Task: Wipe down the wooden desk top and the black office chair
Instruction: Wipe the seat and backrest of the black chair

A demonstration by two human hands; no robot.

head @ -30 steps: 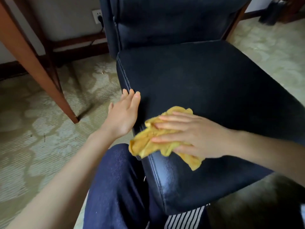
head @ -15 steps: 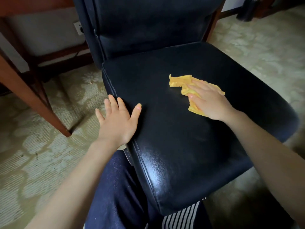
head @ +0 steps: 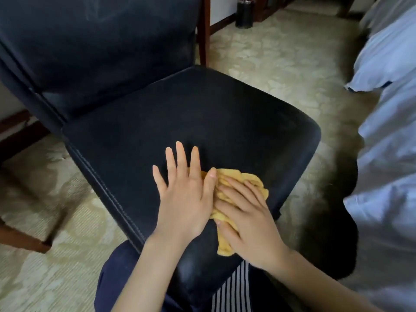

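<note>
Bedroom: patterned beige carpet (head: 281, 64), pale bedding (head: 387, 143) along right edge, black leather chair (head: 180, 113), wooden desk leg (head: 22, 240).

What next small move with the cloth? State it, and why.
Probably push the yellow cloth toward the backrest: the right hand presses it near the seat's front edge, the left hand rests beside it; most of the seat lies beyond.

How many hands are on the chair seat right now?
2. The left hand lies flat on the black seat near its front edge; the right hand presses the yellow cloth beside it.
</note>
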